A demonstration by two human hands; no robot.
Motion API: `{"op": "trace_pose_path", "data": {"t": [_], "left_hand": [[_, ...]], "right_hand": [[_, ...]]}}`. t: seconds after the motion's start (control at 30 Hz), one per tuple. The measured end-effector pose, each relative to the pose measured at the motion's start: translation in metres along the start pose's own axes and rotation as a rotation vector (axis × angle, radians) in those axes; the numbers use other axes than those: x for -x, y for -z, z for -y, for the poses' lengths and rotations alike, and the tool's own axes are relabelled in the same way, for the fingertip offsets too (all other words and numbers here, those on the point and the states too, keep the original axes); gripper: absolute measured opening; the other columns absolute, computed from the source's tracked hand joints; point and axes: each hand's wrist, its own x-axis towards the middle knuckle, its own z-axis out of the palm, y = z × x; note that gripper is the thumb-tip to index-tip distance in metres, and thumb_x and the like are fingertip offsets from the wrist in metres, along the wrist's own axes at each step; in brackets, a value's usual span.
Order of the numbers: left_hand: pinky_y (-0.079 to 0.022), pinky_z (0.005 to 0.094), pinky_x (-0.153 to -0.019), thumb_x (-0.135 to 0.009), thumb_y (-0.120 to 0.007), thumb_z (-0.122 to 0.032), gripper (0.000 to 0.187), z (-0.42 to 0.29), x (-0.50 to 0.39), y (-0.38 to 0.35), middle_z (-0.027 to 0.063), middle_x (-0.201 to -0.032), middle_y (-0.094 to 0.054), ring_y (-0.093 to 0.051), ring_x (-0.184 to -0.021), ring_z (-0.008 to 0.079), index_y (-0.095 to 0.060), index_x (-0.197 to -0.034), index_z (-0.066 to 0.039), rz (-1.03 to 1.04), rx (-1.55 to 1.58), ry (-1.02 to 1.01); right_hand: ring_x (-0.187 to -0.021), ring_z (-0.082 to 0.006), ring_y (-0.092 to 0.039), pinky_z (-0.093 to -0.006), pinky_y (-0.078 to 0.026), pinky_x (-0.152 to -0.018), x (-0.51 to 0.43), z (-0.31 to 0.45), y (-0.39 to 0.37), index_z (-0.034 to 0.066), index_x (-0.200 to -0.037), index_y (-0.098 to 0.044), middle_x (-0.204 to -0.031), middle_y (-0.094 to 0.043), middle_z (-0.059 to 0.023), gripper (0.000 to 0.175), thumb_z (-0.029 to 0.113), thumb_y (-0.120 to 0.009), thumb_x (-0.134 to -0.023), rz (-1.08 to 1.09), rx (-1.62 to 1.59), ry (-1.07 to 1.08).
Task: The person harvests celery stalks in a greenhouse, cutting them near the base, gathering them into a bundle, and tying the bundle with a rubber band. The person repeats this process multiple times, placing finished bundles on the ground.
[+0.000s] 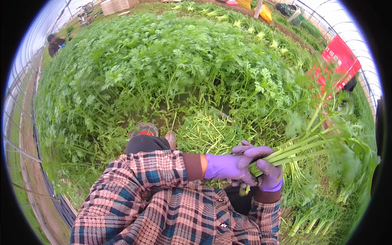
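A bunch of leafy greens, likely garland chrysanthemum (pixel 301 150), lies across both hands, its cut stalk ends toward my body and its leaves fanning out to the right. In a purple glove, my right hand (pixel 271 176) is closed around the lower stalks, thumb on top. My left hand (pixel 234 163), gloved the same, reaches across from the left with its fingers around the stalk ends. Some fingers are hidden behind the stalks and the other hand. Just beyond my hands lies a heap of loose trimmed stems and leaves (pixel 208 131).
Dense standing greens (pixel 171 64) spread ahead. Banded bunches (pixel 309 222) lie at lower right; cut bunches (pixel 260 33) form a row at the back. A red bag bearing writing (pixel 340 64) stands at right. Another person (pixel 54 45) is at far left, beside the plastic tunnel wall (pixel 20 101).
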Motion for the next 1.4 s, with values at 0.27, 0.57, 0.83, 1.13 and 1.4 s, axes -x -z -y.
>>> {"op": "trace_pose_path", "data": {"t": [0.27, 0.57, 0.83, 1.13, 1.4], "left_hand": [[-0.053, 0.0345, -0.076, -0.086, -0.061, -0.021, 0.032, 0.023, 0.053, 0.022, 0.0137, -0.099, -0.067, -0.065, -0.082, 0.0256, -0.062, -0.115, -0.006, -0.307, -0.074, -0.088], [-0.053, 0.0288, -0.065, -0.086, -0.063, -0.031, 0.040, 0.133, 0.151, 0.196, 0.0125, -0.094, -0.068, -0.064, -0.070, 0.0150, -0.063, -0.113, -0.001, -0.958, -0.246, 0.032], [-0.052, 0.0342, -0.056, -0.085, -0.059, -0.017, 0.030, 0.311, 0.178, 0.357, 0.0134, -0.079, -0.068, -0.064, -0.058, 0.0211, -0.062, -0.108, 0.002, -1.757, 0.260, 0.083], [-0.052, 0.0428, -0.065, -0.088, -0.052, -0.016, 0.024, 0.388, 0.130, 0.457, 0.0207, -0.081, -0.068, -0.067, -0.076, 0.0348, -0.068, -0.081, 0.001, -1.426, -0.592, 0.799], [-0.047, 0.0334, -0.044, -0.094, -0.049, -0.029, 0.034, 0.350, 0.190, 0.389, 0.0117, -0.063, -0.064, -0.058, -0.044, 0.0209, -0.062, -0.091, 0.002, -1.530, 0.066, 0.460]], "right_hand": [[-0.043, -0.0102, -0.042, -0.0286, -0.047, -0.054, 0.004, 0.027, -0.028, -0.0014, -0.101, -0.057, -0.049, -0.042, 0.0001, 0.023, 0.020, -0.056, -0.093, -0.262, -0.301, 0.132], [-0.046, -0.0114, -0.044, -0.0246, -0.037, -0.046, -0.032, -0.048, 0.009, 0.0025, -0.105, -0.058, -0.059, -0.050, -0.0019, 0.024, 0.024, -0.057, -0.094, -0.710, 0.184, -0.195], [-0.044, -0.0101, -0.040, -0.0242, -0.032, -0.041, -0.047, -0.105, 0.044, 0.0041, -0.103, -0.056, -0.055, -0.043, 0.0004, 0.022, 0.025, -0.057, -0.094, -0.660, 0.343, -0.308], [-0.043, -0.0130, -0.042, -0.0268, -0.034, -0.039, -0.060, -0.110, 0.032, 0.0029, -0.103, -0.054, -0.056, -0.046, -0.0028, 0.023, 0.023, -0.058, -0.093, -0.682, 0.146, -0.412], [-0.041, -0.0129, -0.041, -0.0267, -0.033, -0.039, -0.056, -0.108, 0.031, 0.0024, -0.104, -0.051, -0.054, -0.044, -0.0023, 0.022, 0.023, -0.053, -0.096, -0.755, 0.188, -0.379]]}}
